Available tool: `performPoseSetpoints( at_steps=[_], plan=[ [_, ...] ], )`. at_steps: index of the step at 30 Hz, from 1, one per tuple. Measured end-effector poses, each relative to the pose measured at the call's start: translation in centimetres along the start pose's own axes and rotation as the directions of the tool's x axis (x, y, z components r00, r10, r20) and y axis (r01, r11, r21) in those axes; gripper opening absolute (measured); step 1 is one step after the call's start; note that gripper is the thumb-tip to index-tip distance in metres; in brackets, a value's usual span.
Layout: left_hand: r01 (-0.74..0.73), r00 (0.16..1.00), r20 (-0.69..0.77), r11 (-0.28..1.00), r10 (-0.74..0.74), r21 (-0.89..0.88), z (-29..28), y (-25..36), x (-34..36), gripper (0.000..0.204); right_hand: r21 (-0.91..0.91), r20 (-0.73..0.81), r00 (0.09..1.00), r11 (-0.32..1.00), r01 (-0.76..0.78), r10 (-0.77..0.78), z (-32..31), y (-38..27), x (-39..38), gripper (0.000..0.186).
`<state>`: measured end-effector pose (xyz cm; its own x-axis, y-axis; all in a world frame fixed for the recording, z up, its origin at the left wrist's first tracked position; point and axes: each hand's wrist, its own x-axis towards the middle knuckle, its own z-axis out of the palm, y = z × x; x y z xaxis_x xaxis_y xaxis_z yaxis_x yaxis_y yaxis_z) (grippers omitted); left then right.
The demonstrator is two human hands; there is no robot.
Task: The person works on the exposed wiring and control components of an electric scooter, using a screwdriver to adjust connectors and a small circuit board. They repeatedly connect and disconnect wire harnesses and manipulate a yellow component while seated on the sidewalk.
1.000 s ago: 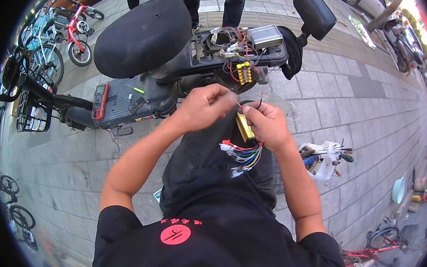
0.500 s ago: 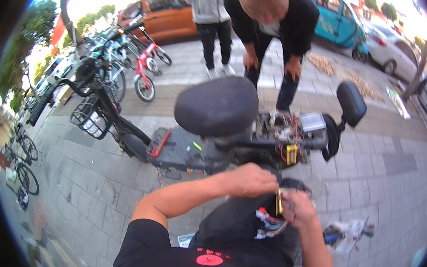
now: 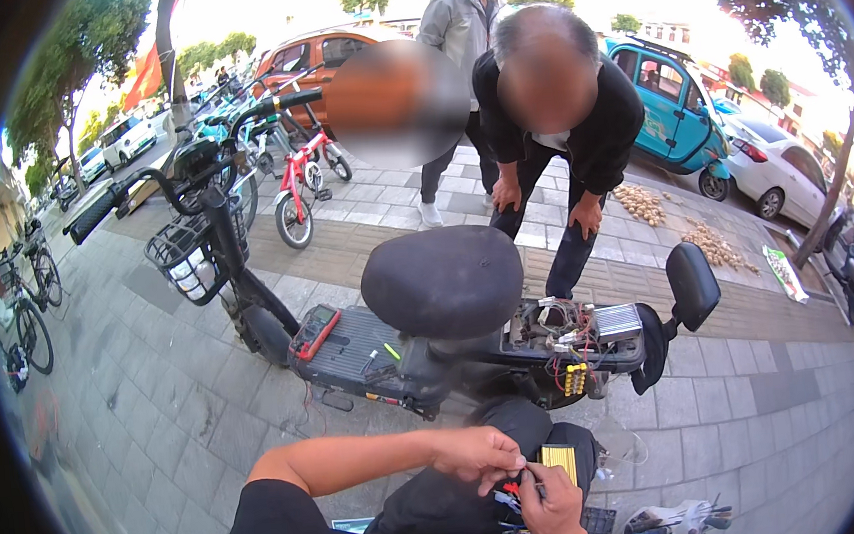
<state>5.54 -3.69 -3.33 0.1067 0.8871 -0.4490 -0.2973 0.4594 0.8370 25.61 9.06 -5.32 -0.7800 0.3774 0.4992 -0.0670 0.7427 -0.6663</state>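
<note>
Scooter (image 3: 469,352): stands crosswise ahead of the knees, with seat (image 3: 443,281) in place and rear uncovered.
Rear wiring (image 3: 564,324): lies bare and tangled in the scooter's open rear, not tucked away.
Silver box (image 3: 617,322): sits at the scooter's tail end, beside the wiring; fixing not visible.
Yellow terminal block (image 3: 575,379): hangs at the scooter's near flank, just below the wiring.
Gold box (image 3: 559,457): rests by the dark trouser leg, on the scooter's near side, apart from the open rear.
Loose plugs (image 3: 507,502): bunch between the hands, on the scooter's near side; not seen joined to anything.
Left hand (image 3: 487,456): pinches narrow, seemingly on a wire end (image 3: 525,464); too small to be sure.
Right hand (image 3: 554,503): closes narrow at the same spot, just beside the gold box; cannot tell if touching it.
Red meter (image 3: 317,331): lies on the scooter's footboard, out of both hands.
Tool bag (image 3: 673,526): lies on paving, scooter's near side, toward the tail.
Done, by judgement: part-way; rear opened, wiring reachable.
Left, by judgement: wire end unfinished, plugs loose, gold box unmounted, rear uncovered.
</note>
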Motion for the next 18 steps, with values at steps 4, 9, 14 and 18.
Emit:
performPoseSetpoints(
  at_steps=[4, 9, 14, 18],
  plan=[
    [-0.282, 0.927, 0.025, 0.650, 0.374, 0.705, 0.6, 0.3, -1.0, 0.028, 0.229, 0.115, 0.979, 0.954, -0.192, 0.169, 0.1, 1.0, -0.6, 0.012],
    [-0.398, 0.667, 0.480, -0.272, 0.570, 0.876, -0.1, 2.3, -1.1, 0.017, 0.541, 0.793, 0.490, -0.050, -0.839, 0.363, -2.1, 3.7, 0.2, 0.013],
    [-0.246, 0.928, -0.037, 0.684, 0.371, 0.687, 0.7, 0.2, -1.3, 0.040, 0.546, 0.317, 0.854, 0.657, -0.520, 0.413, -0.6, 2.1, -1.8, 0.016],
    [0.126, 0.989, 0.124, 0.901, -0.082, -0.414, 0.7, -3.3, -1.3, 0.044, 0.196, 0.044, 0.998, 0.979, -0.054, 0.046, -1.0, -0.3, -2.0, 0.015]
  ],
)
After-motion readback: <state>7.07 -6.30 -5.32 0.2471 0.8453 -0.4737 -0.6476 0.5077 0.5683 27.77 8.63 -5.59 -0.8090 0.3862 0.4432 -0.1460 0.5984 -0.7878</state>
